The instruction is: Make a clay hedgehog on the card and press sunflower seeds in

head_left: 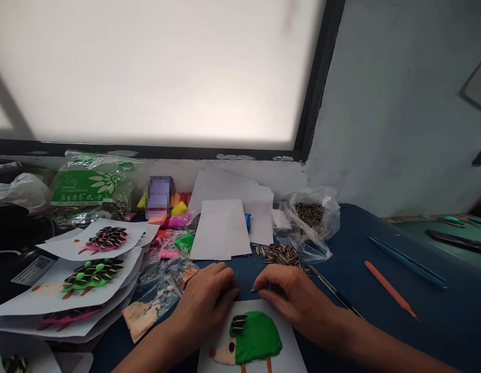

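A white sheet [292, 346] lies in front of me, bearing a clay hedgehog with a green body [259, 336], a peach face and orange legs. Several striped sunflower seeds [238, 324] stick in the green clay near the head. Above the sheet's top edge, my right hand [290, 290] pinches a small sunflower seed [253, 291] between thumb and forefinger. My left hand [211, 292] is curled closed beside the sheet's upper left; whatever its fingers hold, if anything, is hidden. Just beyond my right hand is a pile of loose seeds [281, 254].
Finished hedgehog sheets [26, 300] are stacked at left. A bag of peach clay [139, 318] lies beside my left arm. Behind are blank sheets [220, 228] and an open seed bag [310, 215]. At right lie a metal tool [333, 290], an orange stick [391, 290] and blue tweezers [409, 264].
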`<state>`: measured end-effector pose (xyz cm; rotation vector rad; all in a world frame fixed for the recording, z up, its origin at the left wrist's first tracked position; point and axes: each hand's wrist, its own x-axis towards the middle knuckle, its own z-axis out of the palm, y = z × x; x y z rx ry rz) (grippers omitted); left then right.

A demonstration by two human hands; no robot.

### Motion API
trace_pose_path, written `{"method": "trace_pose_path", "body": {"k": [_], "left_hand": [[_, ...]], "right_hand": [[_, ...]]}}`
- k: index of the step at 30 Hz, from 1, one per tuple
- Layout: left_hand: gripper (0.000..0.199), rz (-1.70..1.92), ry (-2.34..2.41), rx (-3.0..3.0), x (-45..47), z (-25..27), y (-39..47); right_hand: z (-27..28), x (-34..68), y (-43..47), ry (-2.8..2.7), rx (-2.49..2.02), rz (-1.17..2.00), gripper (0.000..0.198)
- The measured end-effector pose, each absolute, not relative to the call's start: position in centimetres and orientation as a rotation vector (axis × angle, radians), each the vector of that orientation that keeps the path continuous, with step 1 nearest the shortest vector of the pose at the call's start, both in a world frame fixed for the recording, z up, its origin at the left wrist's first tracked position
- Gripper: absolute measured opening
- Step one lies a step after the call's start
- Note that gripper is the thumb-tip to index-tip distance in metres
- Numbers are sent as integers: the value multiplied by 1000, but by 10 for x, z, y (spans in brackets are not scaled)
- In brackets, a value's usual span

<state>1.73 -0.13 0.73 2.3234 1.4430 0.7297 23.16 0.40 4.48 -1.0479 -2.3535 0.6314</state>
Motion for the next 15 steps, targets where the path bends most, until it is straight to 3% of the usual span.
{"method": "trace_pose_path", "body": {"k": [3,10,15], "left_hand": [[13,743,1417,2328,17,6,-2],[15,814,1401,2361,18,2,-3],[15,824,1407,2370,19,1,-2]], "right_hand": [[42,231,4,-2320,-1127,606,13],[47,244,22,-2511,-1457,52,16],[49,241,32,-2541,-1484,-31,21]]}}
